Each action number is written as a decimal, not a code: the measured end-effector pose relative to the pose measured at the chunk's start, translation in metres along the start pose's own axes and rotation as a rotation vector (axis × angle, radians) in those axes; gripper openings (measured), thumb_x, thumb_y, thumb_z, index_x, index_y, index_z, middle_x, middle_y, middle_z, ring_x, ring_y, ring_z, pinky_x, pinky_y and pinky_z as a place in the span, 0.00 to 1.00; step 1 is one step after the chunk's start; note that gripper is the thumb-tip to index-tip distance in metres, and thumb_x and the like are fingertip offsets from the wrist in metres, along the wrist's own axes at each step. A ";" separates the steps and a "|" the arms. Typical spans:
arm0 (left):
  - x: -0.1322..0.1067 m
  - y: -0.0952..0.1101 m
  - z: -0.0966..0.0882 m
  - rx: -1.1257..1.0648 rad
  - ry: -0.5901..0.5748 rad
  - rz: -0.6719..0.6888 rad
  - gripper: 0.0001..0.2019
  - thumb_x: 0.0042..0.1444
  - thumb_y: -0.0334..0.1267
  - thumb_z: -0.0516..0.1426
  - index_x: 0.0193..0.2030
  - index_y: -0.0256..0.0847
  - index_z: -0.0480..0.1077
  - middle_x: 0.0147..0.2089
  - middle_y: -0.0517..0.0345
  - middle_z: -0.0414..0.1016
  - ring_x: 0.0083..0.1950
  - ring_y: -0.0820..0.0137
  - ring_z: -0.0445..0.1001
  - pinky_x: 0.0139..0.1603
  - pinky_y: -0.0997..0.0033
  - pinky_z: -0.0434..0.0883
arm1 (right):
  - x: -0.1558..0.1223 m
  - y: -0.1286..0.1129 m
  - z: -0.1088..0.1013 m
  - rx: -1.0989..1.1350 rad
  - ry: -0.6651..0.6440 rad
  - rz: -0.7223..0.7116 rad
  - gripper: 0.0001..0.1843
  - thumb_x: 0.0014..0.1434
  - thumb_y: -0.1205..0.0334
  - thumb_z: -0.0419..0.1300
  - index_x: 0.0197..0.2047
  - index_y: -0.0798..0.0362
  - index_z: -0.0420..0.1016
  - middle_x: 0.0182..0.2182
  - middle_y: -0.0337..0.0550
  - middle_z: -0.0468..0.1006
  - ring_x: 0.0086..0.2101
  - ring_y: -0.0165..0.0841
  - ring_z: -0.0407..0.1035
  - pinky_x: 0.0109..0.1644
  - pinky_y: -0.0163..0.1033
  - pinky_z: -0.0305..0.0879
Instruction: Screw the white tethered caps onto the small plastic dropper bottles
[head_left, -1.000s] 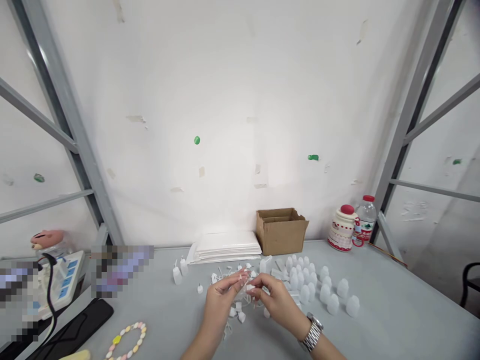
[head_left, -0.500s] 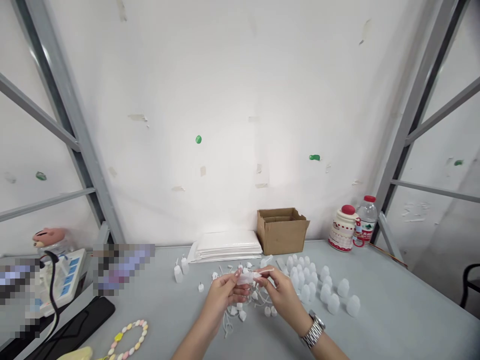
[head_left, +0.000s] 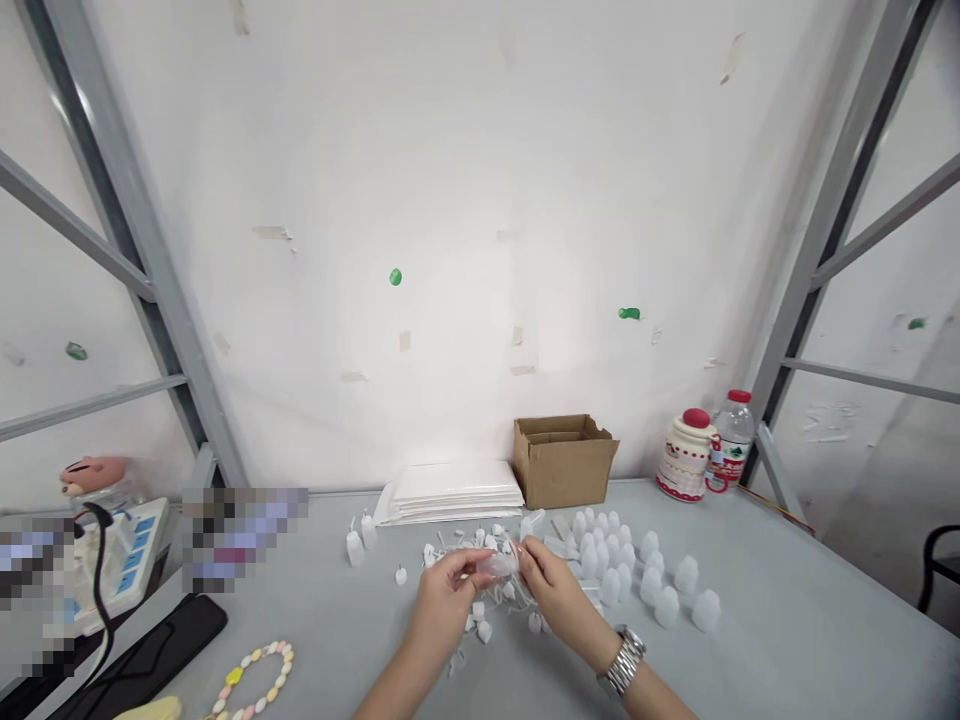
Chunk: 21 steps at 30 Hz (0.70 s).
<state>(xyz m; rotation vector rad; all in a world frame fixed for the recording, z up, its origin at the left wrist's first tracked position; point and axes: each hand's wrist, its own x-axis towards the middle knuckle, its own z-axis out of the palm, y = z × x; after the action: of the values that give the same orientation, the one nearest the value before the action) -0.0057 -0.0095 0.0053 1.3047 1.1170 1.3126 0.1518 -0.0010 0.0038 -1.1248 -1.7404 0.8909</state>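
Note:
Between my two hands is a small translucent white plastic piece (head_left: 499, 564), lying sideways above the table. My left hand (head_left: 452, 587) is closed on its left end, with thumb and fingers pinching it. At the opposite end, my right hand (head_left: 550, 580) is closed in a pinch; a thin pale strand shows at its fingertips. Below and around both hands lie several small white blocks (head_left: 484, 632) with white cords, partly covered by the hands. Rounded translucent white shells (head_left: 666, 606) stand in a group to the right. Two white pieces with stems (head_left: 355, 548) stand at the left.
Behind the hands are a stack of white sheets (head_left: 450, 492) and an open cardboard box (head_left: 566, 475). A red-lidded jar (head_left: 684, 458) and a bottle (head_left: 733, 440) stand at the back right. A bead bracelet (head_left: 255, 680), black pouch (head_left: 161, 655) and power strip (head_left: 135, 570) lie left.
The white cord end that stuck out at my right fingertips has swung up close to the plastic piece. My left fingers have curled in around the piece, and both hands have shifted slightly.

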 end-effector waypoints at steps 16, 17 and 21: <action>-0.002 -0.009 0.001 0.272 -0.160 0.130 0.21 0.54 0.42 0.50 0.55 0.44 0.63 0.38 0.54 0.68 0.35 0.69 0.69 0.40 0.66 0.70 | 0.010 -0.005 -0.015 0.238 0.100 0.181 0.27 0.50 0.36 0.49 0.22 0.53 0.64 0.12 0.32 0.62 0.15 0.26 0.57 0.20 0.33 0.55; -0.002 -0.009 0.002 0.210 -0.168 0.089 0.23 0.53 0.43 0.50 0.56 0.43 0.62 0.38 0.55 0.68 0.32 0.71 0.68 0.38 0.68 0.70 | 0.011 -0.006 -0.018 0.267 0.148 0.165 0.26 0.50 0.36 0.50 0.23 0.53 0.66 0.14 0.33 0.63 0.16 0.27 0.58 0.21 0.33 0.56; -0.003 -0.010 0.005 0.127 -0.124 0.018 0.23 0.50 0.47 0.54 0.53 0.43 0.66 0.37 0.57 0.68 0.28 0.74 0.66 0.34 0.73 0.68 | 0.010 -0.014 -0.025 0.347 0.283 0.084 0.25 0.50 0.40 0.54 0.35 0.55 0.74 0.21 0.38 0.70 0.22 0.30 0.63 0.28 0.36 0.62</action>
<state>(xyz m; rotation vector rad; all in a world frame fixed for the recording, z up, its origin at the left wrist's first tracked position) -0.0006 -0.0109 -0.0047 1.4715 1.1186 1.1727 0.1679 0.0068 0.0285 -1.0394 -1.2599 0.9877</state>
